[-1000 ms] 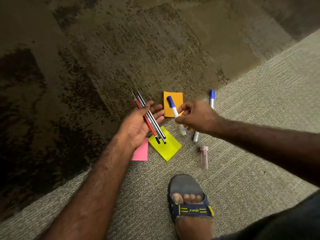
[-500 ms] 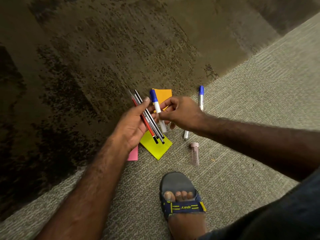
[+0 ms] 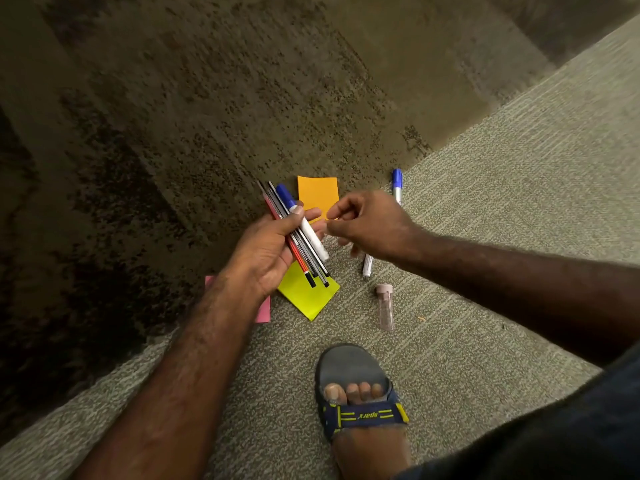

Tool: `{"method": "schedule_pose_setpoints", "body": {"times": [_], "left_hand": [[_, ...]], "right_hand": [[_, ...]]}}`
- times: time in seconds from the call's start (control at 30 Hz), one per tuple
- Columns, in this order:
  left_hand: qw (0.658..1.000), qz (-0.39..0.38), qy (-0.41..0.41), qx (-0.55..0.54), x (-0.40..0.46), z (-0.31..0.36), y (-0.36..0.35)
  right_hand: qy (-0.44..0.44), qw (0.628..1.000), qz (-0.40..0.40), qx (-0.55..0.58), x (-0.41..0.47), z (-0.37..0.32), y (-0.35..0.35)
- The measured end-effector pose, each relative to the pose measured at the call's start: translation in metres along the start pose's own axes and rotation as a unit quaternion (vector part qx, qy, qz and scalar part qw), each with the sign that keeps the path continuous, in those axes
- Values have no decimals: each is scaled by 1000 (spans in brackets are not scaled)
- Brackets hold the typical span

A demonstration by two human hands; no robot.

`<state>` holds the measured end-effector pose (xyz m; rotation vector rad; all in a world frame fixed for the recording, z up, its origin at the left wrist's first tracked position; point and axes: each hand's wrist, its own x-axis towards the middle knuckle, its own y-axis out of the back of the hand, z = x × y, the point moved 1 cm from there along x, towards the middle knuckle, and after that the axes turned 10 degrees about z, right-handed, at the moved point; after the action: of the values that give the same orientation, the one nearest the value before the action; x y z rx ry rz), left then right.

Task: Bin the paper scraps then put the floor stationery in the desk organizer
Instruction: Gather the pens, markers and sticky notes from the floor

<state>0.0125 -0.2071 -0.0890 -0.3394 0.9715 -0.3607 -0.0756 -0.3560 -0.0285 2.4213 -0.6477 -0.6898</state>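
The left hand point(image 3: 273, 247) holds a bundle of pens point(image 3: 298, 244) laid across its palm, the thumb pressed over them, and a blue-capped white marker point(image 3: 304, 226) lies with them on the side nearest the other hand, its cap pointing away from the person. The right hand point(image 3: 367, 225) hovers just beside that bundle with nothing in it, its fingers loosely curled and the thumb and forefinger drawn close together near the left fingertips. Under it, a second blue-capped marker point(image 3: 397, 185) lies on the floor, its cap showing beyond the knuckles and its white tail end showing below the wrist. Beneath the left hand a yellow sticky pad point(image 3: 308, 292) rests on the carpet, partly covered by the pen tips. An orange sticky pad point(image 3: 317, 194) lies just beyond the fingers, and a pink sticky pad point(image 3: 264, 308) peeks out from behind the left wrist. A small clear tube with a pale cap point(image 3: 385, 306) lies near the second marker, closer to the person. A foot in a blue and yellow sandal point(image 3: 356, 393) stands on the light grey carpet point(image 3: 502, 202), which meets a dark mottled carpet point(image 3: 173, 116) along a diagonal edge running right through the scattered items.
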Motion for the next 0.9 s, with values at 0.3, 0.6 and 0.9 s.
{"method": "schedule_pose_setpoints", "body": {"times": [0.3,0.6,0.9], "left_hand": [[1000,8,12,-17,-3,2,0],[1000,-2,17,-16,1,0,-2],[999,-11,35,0,5,-3,-2]], "right_hand": [[-43,980,48,-188,10,39,24],[-85,980,18,-180,16,60,16],[-37,990,36,-129,21,53,21]]}}
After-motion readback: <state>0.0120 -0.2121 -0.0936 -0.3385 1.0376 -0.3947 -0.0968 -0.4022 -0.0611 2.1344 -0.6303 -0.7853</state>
